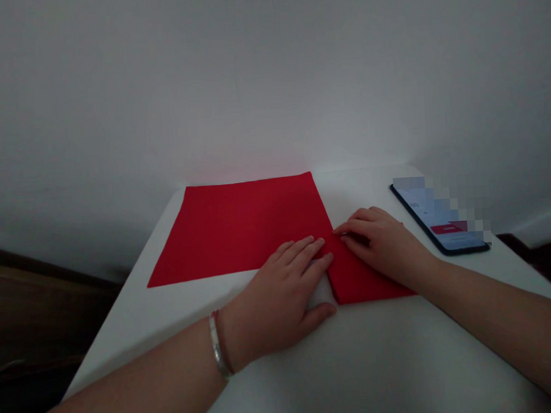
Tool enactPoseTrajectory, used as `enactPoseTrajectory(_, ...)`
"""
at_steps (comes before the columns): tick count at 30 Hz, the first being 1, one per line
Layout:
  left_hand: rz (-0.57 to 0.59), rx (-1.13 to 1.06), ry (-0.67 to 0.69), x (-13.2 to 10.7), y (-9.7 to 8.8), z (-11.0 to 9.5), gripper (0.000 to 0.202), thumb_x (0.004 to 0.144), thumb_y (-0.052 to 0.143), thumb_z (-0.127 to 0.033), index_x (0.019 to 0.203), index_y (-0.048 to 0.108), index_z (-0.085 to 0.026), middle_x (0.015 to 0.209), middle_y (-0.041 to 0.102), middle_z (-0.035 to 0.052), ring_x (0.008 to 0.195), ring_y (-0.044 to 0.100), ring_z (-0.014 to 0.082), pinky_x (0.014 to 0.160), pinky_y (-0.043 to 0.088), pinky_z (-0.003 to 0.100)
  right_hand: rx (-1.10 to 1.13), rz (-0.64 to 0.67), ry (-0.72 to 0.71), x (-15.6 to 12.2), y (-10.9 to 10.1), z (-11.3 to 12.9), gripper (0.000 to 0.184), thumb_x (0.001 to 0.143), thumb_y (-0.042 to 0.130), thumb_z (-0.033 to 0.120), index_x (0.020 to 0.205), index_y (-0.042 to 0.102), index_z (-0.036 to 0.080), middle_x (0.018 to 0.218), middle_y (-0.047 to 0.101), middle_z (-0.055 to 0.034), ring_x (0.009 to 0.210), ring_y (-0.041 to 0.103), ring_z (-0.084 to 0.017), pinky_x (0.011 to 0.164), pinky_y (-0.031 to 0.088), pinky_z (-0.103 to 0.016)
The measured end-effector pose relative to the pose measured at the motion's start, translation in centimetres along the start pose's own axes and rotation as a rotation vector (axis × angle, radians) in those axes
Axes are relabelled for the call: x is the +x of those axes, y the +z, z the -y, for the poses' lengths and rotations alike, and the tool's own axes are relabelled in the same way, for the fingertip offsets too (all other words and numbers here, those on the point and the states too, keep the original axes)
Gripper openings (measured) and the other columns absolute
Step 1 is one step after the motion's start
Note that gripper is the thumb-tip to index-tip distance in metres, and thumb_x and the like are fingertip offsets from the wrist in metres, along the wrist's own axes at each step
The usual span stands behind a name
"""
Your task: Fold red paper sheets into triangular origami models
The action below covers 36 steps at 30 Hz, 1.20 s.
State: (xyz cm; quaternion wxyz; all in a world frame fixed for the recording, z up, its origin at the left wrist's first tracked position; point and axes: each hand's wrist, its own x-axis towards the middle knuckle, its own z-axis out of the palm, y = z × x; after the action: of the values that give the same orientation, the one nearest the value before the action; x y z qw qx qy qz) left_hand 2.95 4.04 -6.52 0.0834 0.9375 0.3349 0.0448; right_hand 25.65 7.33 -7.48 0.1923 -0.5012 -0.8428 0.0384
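Red paper (pixel 244 226) (apparently) lies flat.

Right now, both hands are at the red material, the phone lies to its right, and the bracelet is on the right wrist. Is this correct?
Not entirely: the head view shows the bracelet on the wrist of the left hand, not the right hand. Both hands are indeed at the red material, and the phone lies to its right.
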Motion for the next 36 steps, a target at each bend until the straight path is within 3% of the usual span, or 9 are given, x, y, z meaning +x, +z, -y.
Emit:
enactPoseTrajectory(6,-0.017,0.003,0.011,0.0,-0.1,0.0,0.064,0.091,0.044,-0.052,0.143,0.036,-0.016,0.152,0.032,0.0124,0.142,0.026,0.0275,0.115,0.025,0.048,-0.038,0.02,0.0,-0.3,-0.8,-0.1,0.017,0.086,0.055,0.021,0.097,0.068,0.02,0.097,0.069,-0.0048,0.091,0.058,-0.022,0.089,0.047,-0.04)
enactPoseTrajectory(10,-0.048,-0.006,0.017,0.0,0.0,0.2,0.06,0.092,0.044,-0.05,0.143,0.038,-0.017,0.151,0.035,0.0103,0.141,0.026,0.0271,0.114,0.026,0.048,-0.03,0.071,-0.074,-0.8,-1.5,-0.2,0.025,0.086,0.056,0.029,0.106,0.068,0.02,0.114,0.067,-0.0066,0.105,0.058,-0.023,0.096,0.046,-0.041)
enactPoseTrajectory(14,-0.066,-0.017,0.0,0.0,0.0,0.3,0.056,0.094,0.041,-0.048,0.141,0.04,-0.017,0.15,0.038,0.0088,0.141,0.027,0.0274,0.115,0.025,0.049,-0.045,0.184,-0.136,-1.5,-2.0,0.0,0.051,0.085,0.056,0.046,0.127,0.059,0.018,0.135,0.055,-0.0102,0.124,0.048,-0.027,0.104,0.041,-0.046)
enactPoseTrajectory(17,-0.074,-0.002,-0.012,0.0,0.0,0.3,0.055,0.093,0.043,-0.048,0.141,0.04,-0.02,0.148,0.042,0.0069,0.14,0.029,0.0277,0.116,0.018,0.053,-0.09,0.256,-0.189,-1.9,-2.3,0.2,0.08,0.072,0.063,0.062,0.136,0.05,0.017,0.144,0.045,-0.0125,0.132,0.039,-0.033,0.106,0.036,-0.052)
enactPoseTrajectory(20,-0.073,0.0,-0.011,0.0,0.0,0.4,0.058,0.091,0.05,-0.045,0.142,0.038,-0.02,0.148,0.041,0.0064,0.14,0.029,0.0266,0.116,0.02,0.05,-0.129,0.283,-0.256,-2.2,-2.5,0.2,0.104,0.058,0.07,0.07,0.142,0.042,0.017,0.151,0.035,-0.013,0.138,0.029,-0.037,0.107,0.034,-0.055)
enactPoseTrajectory(24,-0.08,-0.01,-0.009,0.0,0.1,0.4,0.058,0.09,0.051,-0.045,0.14,0.039,-0.019,0.149,0.04,0.0068,0.14,0.029,0.0263,0.116,0.021,0.051,-0.132,0.28,-0.342,-2.3,-2.8,0.5,0.087,0.067,0.069,0.059,0.142,0.042,0.023,0.15,0.038,-0.008,0.134,0.038,-0.031,0.105,0.04,-0.05)
enactPoseTrajectory(27,-0.091,-0.01,-0.016,0.0,0.2,0.4,0.056,0.091,0.049,-0.045,0.14,0.04,-0.019,0.148,0.041,0.0071,0.139,0.03,0.0266,0.116,0.019,0.053,-0.144,0.206,-0.408,-2.6,-2.9,1.3,0.061,0.08,0.062,0.044,0.134,0.052,0.017,0.136,0.055,-0.0093,0.119,0.055,-0.026,0.098,0.048,-0.044)
enactPoseTrajectory(30,-0.087,-0.013,-0.016,-0.1,0.3,0.5,0.057,0.091,0.047,-0.045,0.141,0.038,-0.018,0.148,0.041,0.0069,0.14,0.029,0.0261,0.116,0.019,0.052,-0.207,0.125,-0.527,-3.0,-2.7,2.2,0.04,0.086,0.054,0.027,0.122,0.061,0.011,0.121,0.066,-0.0114,0.109,0.063,-0.025,0.091,0.053,-0.041)
enactPoseTrajectory(36,-0.093,0.004,-0.019,-0.1,0.3,0.5,0.057,0.093,0.044,-0.045,0.143,0.037,-0.018,0.149,0.04,0.0073,0.14,0.028,0.0273,0.116,0.018,0.051,-0.308,0.044,-0.658,-3.3,-2.1,2.7,0.035,0.089,0.048,0.013,0.121,0.062,0.011,0.118,0.067,-0.0114,0.106,0.064,-0.025,0.083,0.057,-0.039)
